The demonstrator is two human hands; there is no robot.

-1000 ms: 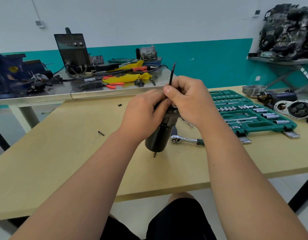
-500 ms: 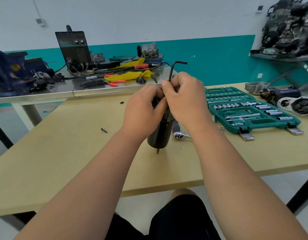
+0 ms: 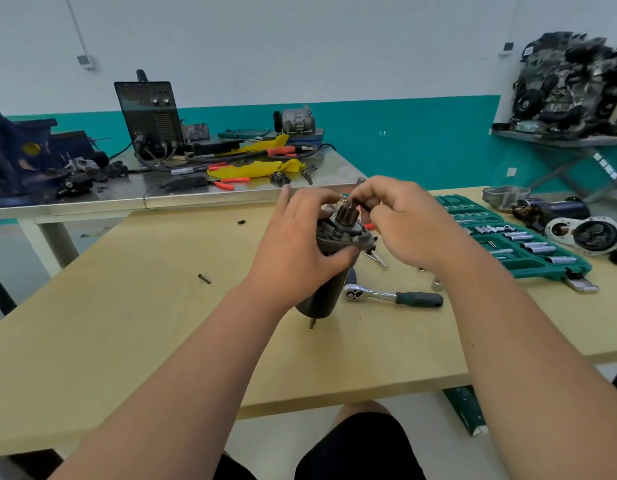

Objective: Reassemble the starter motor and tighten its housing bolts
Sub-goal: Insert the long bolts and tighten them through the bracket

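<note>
Gripping the starter motor [image 3: 345, 233] around its upper housing with the left hand [image 3: 296, 244], thumb curled under the flange, index finger sticking up. Pinching a thin dark tool [image 3: 365, 206] in the right hand [image 3: 407, 230], just beside the toothed pinion at the motor's top; too little of the tool showing past the fingers to name it. Holding both hands close together over the motor's top end, clamped on motor and tool.

Standing the motor nearly upright near the middle of the pale wooden surface [image 3: 127, 323], black cylinder downward, lower stud down at the boards.

Working with a ratchet wrench [image 3: 393, 296] lying just right of the motor's base, green handle pointing right, and an open green socket case [image 3: 577, 271] farther right. Sitting with a loose bolt [image 3: 205, 278] well to the left, and a second motor body [image 3: 556, 209] and a round housing cover [image 3: 584, 235] beyond the case. Facing a steel bench [image 3: 328, 168] carrying a black welder [image 3: 149, 116] and a yellow cloth [image 3: 255, 168].
</note>
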